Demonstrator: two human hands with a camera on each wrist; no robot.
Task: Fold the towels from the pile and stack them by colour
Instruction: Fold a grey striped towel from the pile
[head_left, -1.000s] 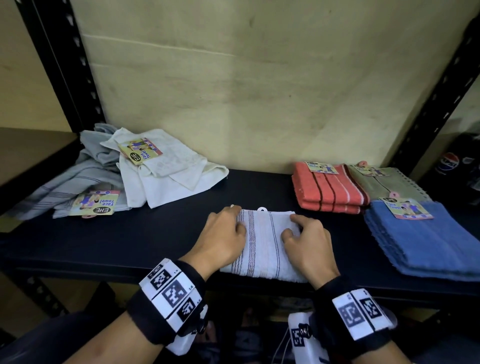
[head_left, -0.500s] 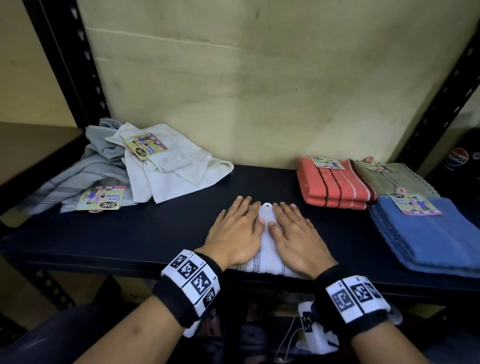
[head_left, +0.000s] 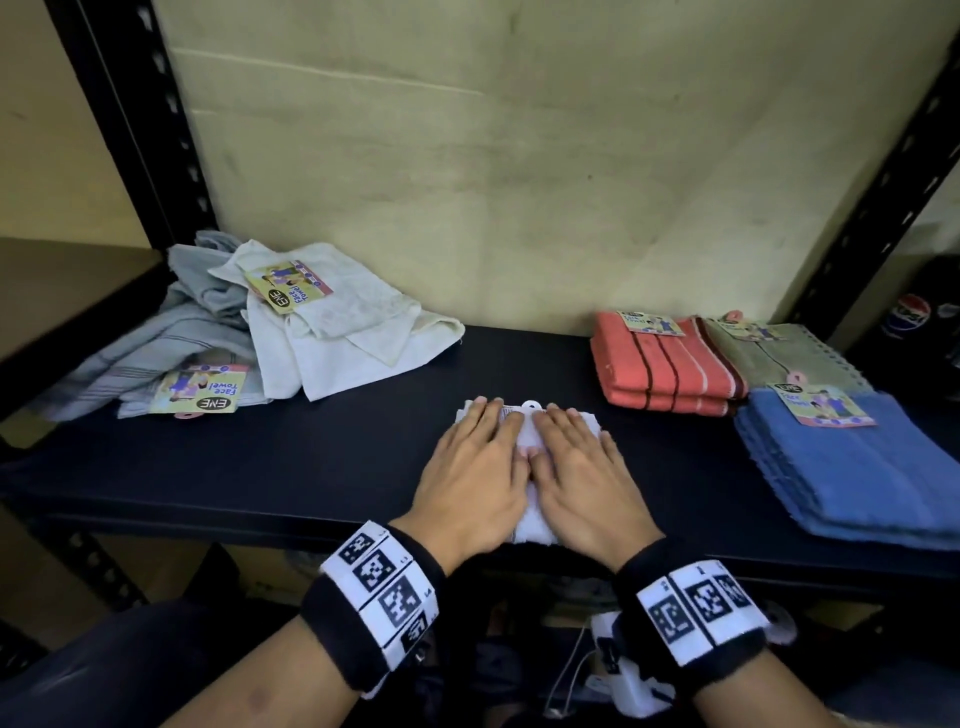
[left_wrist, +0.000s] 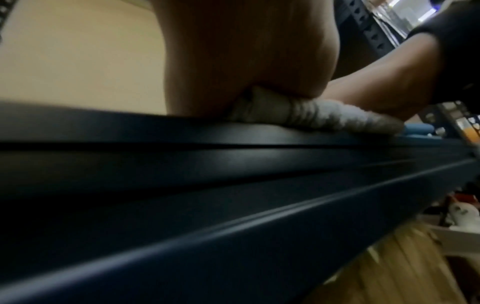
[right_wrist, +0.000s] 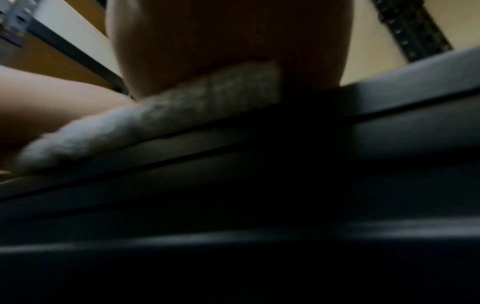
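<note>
A folded white striped towel (head_left: 530, 441) lies at the front middle of the dark shelf (head_left: 311, 457). My left hand (head_left: 480, 467) and right hand (head_left: 582, 473) lie flat side by side on it, fingers straight, pressing it down and hiding most of it. In the left wrist view the towel's folded edge (left_wrist: 324, 117) shows under my palm; in the right wrist view it (right_wrist: 161, 115) shows the same way. An unfolded pile sits at the back left: a white towel (head_left: 353, 332) over grey striped ones (head_left: 156, 353).
At the right stand folded stacks: orange striped towels (head_left: 665, 369), an olive towel (head_left: 789, 358) behind, and blue towels (head_left: 857, 467) in front. Black shelf uprights (head_left: 140, 130) frame both sides. A beige wall closes the back.
My hands went from gripping the towel's sides with curled fingers to lying flat on top, then slid slightly forward over it. The towel looks narrower under them.
</note>
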